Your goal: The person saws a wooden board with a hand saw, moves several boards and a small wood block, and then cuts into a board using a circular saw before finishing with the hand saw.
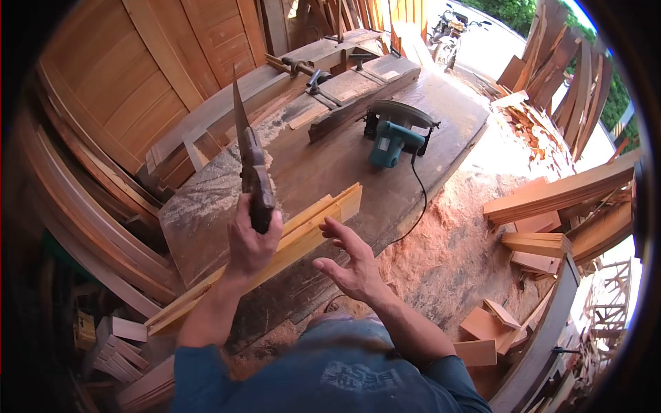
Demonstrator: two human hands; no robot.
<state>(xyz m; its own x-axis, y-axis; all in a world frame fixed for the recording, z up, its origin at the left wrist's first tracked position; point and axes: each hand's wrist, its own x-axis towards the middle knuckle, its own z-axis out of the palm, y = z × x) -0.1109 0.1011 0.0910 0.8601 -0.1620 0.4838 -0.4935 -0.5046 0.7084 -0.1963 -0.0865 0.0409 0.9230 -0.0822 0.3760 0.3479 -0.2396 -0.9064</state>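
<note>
Handsaw (252, 158) upright in left hand (253, 241); right hand (352, 267) apart

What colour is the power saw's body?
The power saw's body is teal, clearest in the head view.

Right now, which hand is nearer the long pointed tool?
Left: the left hand grips the pointed tool by its lower end; the right hand is open, off to its right.

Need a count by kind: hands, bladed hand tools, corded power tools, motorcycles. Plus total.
Hands: 2 (left hand, right hand)
Bladed hand tool: 1
Corded circular saw: 1
Motorcycle: 1
Total: 5
</note>
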